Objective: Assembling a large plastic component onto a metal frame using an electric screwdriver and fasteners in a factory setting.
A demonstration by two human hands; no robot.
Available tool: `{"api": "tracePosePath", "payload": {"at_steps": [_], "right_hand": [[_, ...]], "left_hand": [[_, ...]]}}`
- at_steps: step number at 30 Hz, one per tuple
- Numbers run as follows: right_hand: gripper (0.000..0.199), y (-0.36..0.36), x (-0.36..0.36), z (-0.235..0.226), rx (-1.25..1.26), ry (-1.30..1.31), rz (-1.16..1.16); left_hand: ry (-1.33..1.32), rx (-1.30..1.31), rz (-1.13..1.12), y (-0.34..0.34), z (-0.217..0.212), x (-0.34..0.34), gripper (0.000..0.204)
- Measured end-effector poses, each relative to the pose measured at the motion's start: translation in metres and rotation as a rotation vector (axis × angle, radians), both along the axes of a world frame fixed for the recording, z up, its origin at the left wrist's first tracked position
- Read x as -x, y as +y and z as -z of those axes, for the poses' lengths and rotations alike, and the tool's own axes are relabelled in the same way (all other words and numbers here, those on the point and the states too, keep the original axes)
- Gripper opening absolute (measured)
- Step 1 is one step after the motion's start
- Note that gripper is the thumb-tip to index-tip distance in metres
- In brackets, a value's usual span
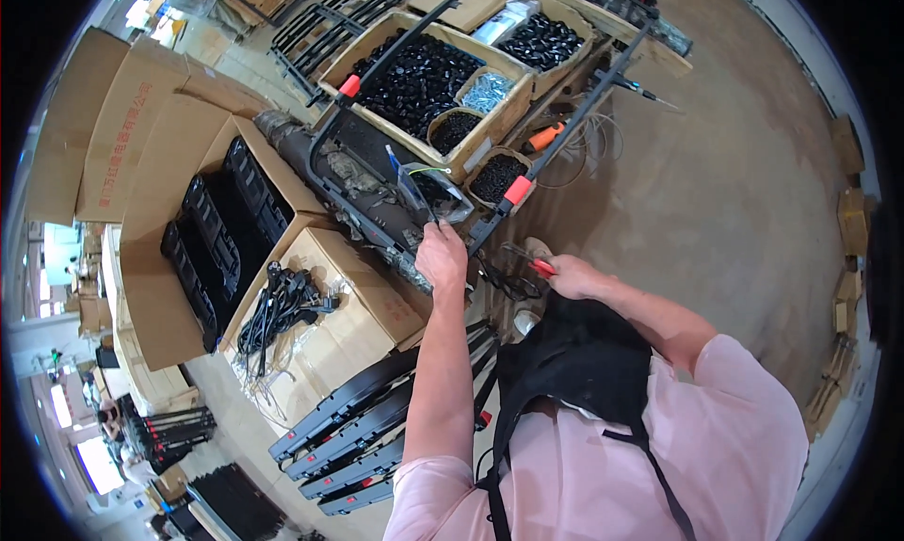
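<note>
Pinched in my left hand point(443, 256) is a dark cable point(434, 216); blue and yellow-green wire ends fan out from its upper part. Above that hand, the cable overlaps a clear plastic bag or tray whose contents I cannot make out. To the right and slightly lower, my right hand point(573, 277) is closed round red-handled pliers point(543, 267), their metal jaws pointing up and left, apart from the cable. Loops of black cable point(508, 282) hang between the two hands. Ahead of both stands a black metal frame point(325, 136) with red end pieces.
Wooden bins of black parts point(414, 75) and silver screws point(487, 92) stand beyond the frame. An orange-handled tool point(543, 138) lies beside them. At left, an open carton point(155, 258) holds black panels, and a bundle of power cords point(282, 310) rests on another box. Black frame legs point(353, 428) lean below.
</note>
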State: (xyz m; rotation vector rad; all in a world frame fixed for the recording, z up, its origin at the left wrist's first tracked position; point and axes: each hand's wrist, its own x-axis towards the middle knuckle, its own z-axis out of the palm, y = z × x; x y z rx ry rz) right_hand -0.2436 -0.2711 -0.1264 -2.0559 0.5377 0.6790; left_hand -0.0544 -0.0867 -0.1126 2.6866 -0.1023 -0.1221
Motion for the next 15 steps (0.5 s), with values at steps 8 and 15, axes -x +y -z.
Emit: {"api": "tracePosePath", "payload": {"at_steps": [8,15], "right_hand": [[0.034,-0.016,-0.078,0.084,0.104,-0.101,0.040],[0.038,-0.009,-0.112,0.221,-0.972,0.407,0.578]], "left_hand": [[0.027,-0.082,-0.005,-0.014,-0.004,0.000,0.036],[0.047,-0.067,-0.055,-0.011,-0.006,-0.001,0.034]]}}
